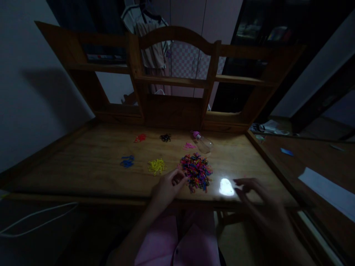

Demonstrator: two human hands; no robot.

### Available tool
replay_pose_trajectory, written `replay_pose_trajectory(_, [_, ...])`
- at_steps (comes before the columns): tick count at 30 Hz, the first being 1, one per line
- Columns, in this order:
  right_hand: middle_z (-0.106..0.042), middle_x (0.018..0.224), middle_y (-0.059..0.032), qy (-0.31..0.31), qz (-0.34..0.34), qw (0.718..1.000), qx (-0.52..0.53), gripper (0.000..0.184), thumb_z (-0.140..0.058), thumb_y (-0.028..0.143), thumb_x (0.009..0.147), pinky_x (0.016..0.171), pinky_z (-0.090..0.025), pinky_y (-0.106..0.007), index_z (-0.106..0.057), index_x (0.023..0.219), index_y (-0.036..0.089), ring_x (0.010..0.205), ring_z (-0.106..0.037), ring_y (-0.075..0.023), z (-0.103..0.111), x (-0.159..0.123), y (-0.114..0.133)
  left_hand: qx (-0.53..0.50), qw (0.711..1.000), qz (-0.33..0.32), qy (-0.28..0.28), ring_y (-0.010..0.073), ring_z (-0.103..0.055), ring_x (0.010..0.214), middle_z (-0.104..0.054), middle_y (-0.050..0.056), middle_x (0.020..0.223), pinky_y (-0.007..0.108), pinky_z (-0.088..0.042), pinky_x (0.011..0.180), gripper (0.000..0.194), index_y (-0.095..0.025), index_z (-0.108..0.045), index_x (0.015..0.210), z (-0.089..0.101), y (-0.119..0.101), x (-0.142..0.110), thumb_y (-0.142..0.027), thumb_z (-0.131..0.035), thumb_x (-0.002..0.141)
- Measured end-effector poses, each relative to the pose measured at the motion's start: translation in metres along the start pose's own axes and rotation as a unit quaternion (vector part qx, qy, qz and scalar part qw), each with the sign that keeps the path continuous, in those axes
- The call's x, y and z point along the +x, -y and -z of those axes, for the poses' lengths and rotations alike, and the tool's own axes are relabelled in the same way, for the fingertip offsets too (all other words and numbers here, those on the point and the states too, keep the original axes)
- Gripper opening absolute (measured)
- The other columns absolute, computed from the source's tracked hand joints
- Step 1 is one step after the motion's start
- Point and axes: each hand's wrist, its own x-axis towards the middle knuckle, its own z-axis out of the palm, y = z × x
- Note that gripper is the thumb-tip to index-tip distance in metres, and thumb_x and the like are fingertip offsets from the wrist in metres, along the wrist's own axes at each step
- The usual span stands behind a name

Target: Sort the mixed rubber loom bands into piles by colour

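A heap of small mixed-colour pieces (196, 170), thin and loop-like, lies on the wooden desk (91, 159). My left hand (172, 181) is at the heap's left edge with thumb and forefinger pinched together; what they hold, if anything, is too small to make out. To the right of the heap, past a bright patch of glare, my right hand (262, 197) is blurred, its thumb and fingers apart in a C shape with nothing visible between them. Single-colour piles lie around: yellow (157, 166), blue (127, 161), red (140, 138), black (165, 137) and pink (189, 146).
A clear bottle with a pink cap (203, 142) lies behind the heap. A wooden shelf frame (173, 80) rises along the desk's back edge. On the right, a lower brown surface bears a white sheet (328, 190) and a small blue card (286, 152).
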Motion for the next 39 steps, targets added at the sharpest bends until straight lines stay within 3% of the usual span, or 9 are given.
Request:
replay_pose_trajectory(3, [-0.063,0.1,-0.0072,0.091,0.011,0.996,0.014,0.019,-0.056,0.027,0.093,0.067,-0.049,-0.03,-0.063,0.109,0.023,0.077,-0.061,-0.0177,-0.043,0.006,0.009,0.001,1.0,0.001,0.015,0.0128,-0.056,0.064,-0.061,-0.001,0.071,0.022,-0.04,0.059,0.026,-0.018,-0.061,0.078,0.001,-0.001,0.0,-0.043,-0.06,0.086])
replay_pose_trajectory(6, [-0.061,0.096,-0.0053,0.093,0.0,0.996,-0.009,0.019,-0.057,0.023,0.09,0.064,-0.046,-0.028,-0.06,0.109,0.022,0.074,-0.059,-0.017,-0.076,0.012,0.011,0.01,1.0,0.001,0.024,0.0127,-0.056,0.064,-0.061,-0.002,0.071,0.022,-0.04,0.06,0.028,-0.018,-0.059,0.076,0.001,-0.002,-0.001,-0.043,-0.058,0.088])
replay_pose_trajectory(8, [-0.061,0.097,-0.0048,0.087,-0.006,0.996,-0.032,0.018,-0.057,0.021,0.089,0.065,-0.045,-0.028,-0.06,0.107,0.023,0.076,-0.06,-0.0175,-0.085,0.012,0.01,0.007,0.999,0.001,0.031,0.0128,-0.056,0.064,-0.06,-0.002,0.07,0.023,-0.039,0.059,0.029,-0.018,-0.059,0.076,0.002,-0.003,-0.001,-0.044,-0.056,0.089])
replay_pose_trajectory(14, [-0.063,0.101,-0.0045,0.082,-0.026,0.995,-0.058,0.016,-0.057,0.02,0.089,0.067,-0.046,-0.028,-0.064,0.104,0.023,0.079,-0.062,-0.0179,-0.085,0.01,0.008,-0.011,0.999,0.01,0.038,0.013,-0.055,0.063,-0.061,-0.002,0.07,0.023,-0.037,0.058,0.031,-0.019,-0.06,0.075,0.003,-0.008,-0.001,-0.046,-0.055,0.09])
replay_pose_trajectory(22, [-0.067,0.087,-0.0037,0.071,-0.052,0.994,-0.061,0.014,-0.057,0.016,0.084,0.062,-0.046,-0.027,-0.068,0.091,0.021,0.07,-0.062,-0.017,-0.083,0.02,-0.001,-0.011,0.998,0.022,0.056,0.0141,-0.056,0.064,-0.062,-0.001,0.069,0.023,-0.038,0.06,0.033,-0.02,-0.061,0.076,0.005,-0.007,-0.006,-0.048,-0.052,0.092])
replay_pose_trajectory(31, [-0.061,0.066,-0.0002,0.053,-0.166,0.982,0.065,0.013,-0.062,0.032,0.086,0.053,-0.042,-0.025,-0.065,0.087,0.02,0.058,-0.055,-0.015,-0.069,0.03,0.004,0.008,0.996,0.039,0.08,0.015,-0.057,0.067,-0.063,0.0,0.072,0.024,-0.038,0.062,0.034,-0.02,-0.061,0.077,0.007,-0.007,-0.008,-0.048,-0.05,0.093])
replay_pose_trajectory(39, [-0.06,0.068,-0.0002,0.052,-0.203,0.964,0.164,0.02,-0.068,0.038,0.083,0.053,-0.04,-0.024,-0.063,0.085,0.019,0.06,-0.054,-0.0138,-0.071,0.034,-0.002,0.008,0.995,0.048,0.083,0.0156,-0.058,0.068,-0.064,0.0,0.073,0.025,-0.039,0.063,0.032,-0.022,-0.063,0.078,0.008,-0.008,-0.009,-0.047,-0.05,0.093])
